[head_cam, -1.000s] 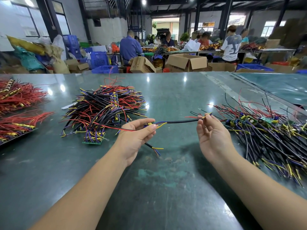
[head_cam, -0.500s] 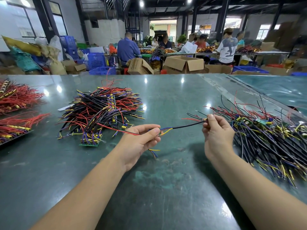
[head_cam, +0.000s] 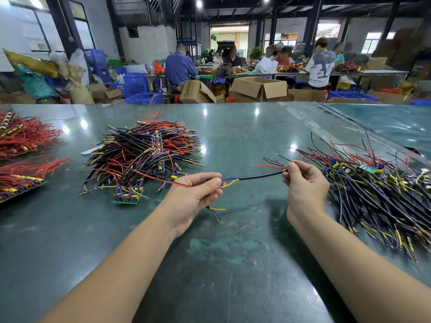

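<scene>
Left hand: The left hand (head_cam: 193, 194) is up off the table. Its thumb and fingers are curled and pinch the blue and yellow wires (head_cam: 231, 181) at one end of the black cable (head_cam: 261, 177).
Right hand: The right hand (head_cam: 305, 185) pinches the other end of the black cable with its thumb and fingertips.
Black cable: It hangs in the air between the two hands, almost straight, a bit higher on the right side. It is above the table and does not touch it.
Thin ends: Thin red and black wires (head_cam: 271, 163) poke out just past the right fingers.
Red wire: A long red wire (head_cam: 158, 179) goes from the left hand over to the middle pile.
Second cable: The end of a second cable (head_cam: 215, 209) pokes out under the left hand, with small yellow, blue and red tips.
Middle pile: A big heap of black, red, yellow and purple wires (head_cam: 142, 155) lies on the table, to the left of the left hand. A small green board (head_cam: 124, 201) sits at its near edge.
Right pile: Another heap of wires with little boards (head_cam: 384, 194) lies just beside the right hand.
Red bundles: Bunches of red wires (head_cam: 23, 138) lie far to the left.
Table: The table (head_cam: 233, 252) is dark green and shiny.
Far back: Cardboard boxes (head_cam: 258, 88), blue crates (head_cam: 135, 83) and people at other tables (head_cam: 180, 66).
</scene>
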The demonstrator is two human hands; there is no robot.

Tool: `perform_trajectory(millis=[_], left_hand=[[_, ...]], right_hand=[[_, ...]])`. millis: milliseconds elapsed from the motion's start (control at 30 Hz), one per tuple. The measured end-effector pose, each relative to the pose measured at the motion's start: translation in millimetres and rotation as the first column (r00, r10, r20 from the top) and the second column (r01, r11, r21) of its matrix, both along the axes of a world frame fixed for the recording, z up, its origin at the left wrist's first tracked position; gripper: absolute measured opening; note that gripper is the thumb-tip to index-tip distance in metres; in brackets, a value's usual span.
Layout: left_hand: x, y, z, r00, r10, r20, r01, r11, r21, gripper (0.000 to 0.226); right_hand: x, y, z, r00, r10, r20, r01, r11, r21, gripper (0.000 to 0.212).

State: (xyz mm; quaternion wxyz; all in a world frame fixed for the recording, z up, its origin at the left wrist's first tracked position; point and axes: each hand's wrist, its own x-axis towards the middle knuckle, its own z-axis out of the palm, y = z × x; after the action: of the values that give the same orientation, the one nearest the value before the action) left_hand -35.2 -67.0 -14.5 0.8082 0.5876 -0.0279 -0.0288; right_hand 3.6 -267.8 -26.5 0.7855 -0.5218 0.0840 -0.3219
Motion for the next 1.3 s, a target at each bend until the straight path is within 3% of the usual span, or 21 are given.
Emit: perform_trajectory(millis=[100,333,500,600,700,733,767,800,867,933,1000,1067,1133,1233,1300], left_hand=[[1,2,0,1.000,0.006,-0.004,-0.006,1.000,-0.011,0.012],[5,2,1,0.999,0.046,0.008,-0.046,0.999,-0.015,0.010],[6,4,0,0.999,0.037,0.032,-0.040,0.995,0.088,0.012],[8,8,0,0.999,0.040,0.020,-0.042,0.995,0.094,0.012],[7,8,-1,0.998,0.053,0.020,-0.054,0.996,0.074,0.012],[7,7,-1,0.998,0.061,0.025,-0.062,0.996,0.064,0.012],[6,6,-1,0.997,0.072,0.031,-0.074,0.996,0.053,0.012],[6,5,-1,0.996,0.084,0.035,-0.085,0.995,0.043,0.012],[6,5,0,0.994,0.096,0.043,-0.097,0.995,0.021,0.012],[6,5,1,0.995,0.082,0.054,-0.083,0.996,0.010,0.013],[4,5,2,0.996,0.046,0.070,-0.047,0.999,0.013,0.013],[3,4,3,0.996,0.008,0.089,-0.009,1.000,0.015,0.014],[2,4,3,0.994,-0.016,0.105,0.014,1.000,0.017,0.014],[2,4,4,0.993,-0.036,0.115,0.033,0.999,0.026,0.013],[1,4,3,0.994,-0.035,0.105,0.030,0.998,0.051,0.013]], right_hand=[[-2,0,2,1.000,0.023,0.010,-0.023,0.997,0.076,0.017],[-2,3,-1,0.999,-0.035,-0.008,0.035,0.998,-0.044,0.020],[1,2,-5,0.998,-0.024,-0.051,0.023,1.000,-0.020,0.019],[1,2,-3,0.999,-0.014,-0.045,0.011,0.998,-0.057,0.018],[-3,3,-2,1.000,0.005,-0.027,-0.005,1.000,0.003,0.010],[-5,2,-2,1.000,-0.014,-0.020,0.014,1.000,-0.012,0.003],[-6,1,-2,0.997,-0.074,-0.027,0.072,0.994,-0.085,0.012],[-7,-2,-2,0.987,-0.160,-0.034,0.149,0.965,-0.214,0.025],[-14,-3,4,0.943,-0.322,0.087,0.319,0.793,-0.519,0.040],[-25,4,10,0.941,-0.213,0.263,0.339,0.604,-0.721,0.043],[-35,15,11,0.963,-0.008,0.270,0.251,0.400,-0.882,0.046],[-42,23,10,0.982,0.088,0.169,0.148,0.207,-0.967,0.053],[-46,28,9,0.996,0.054,0.069,0.066,0.054,-0.996,0.056],[-46,28,6,0.981,-0.002,-0.195,-0.195,0.006,-0.981,0.044],[-44,25,3,0.973,0.014,-0.228,-0.228,-0.044,-0.973,0.032]])
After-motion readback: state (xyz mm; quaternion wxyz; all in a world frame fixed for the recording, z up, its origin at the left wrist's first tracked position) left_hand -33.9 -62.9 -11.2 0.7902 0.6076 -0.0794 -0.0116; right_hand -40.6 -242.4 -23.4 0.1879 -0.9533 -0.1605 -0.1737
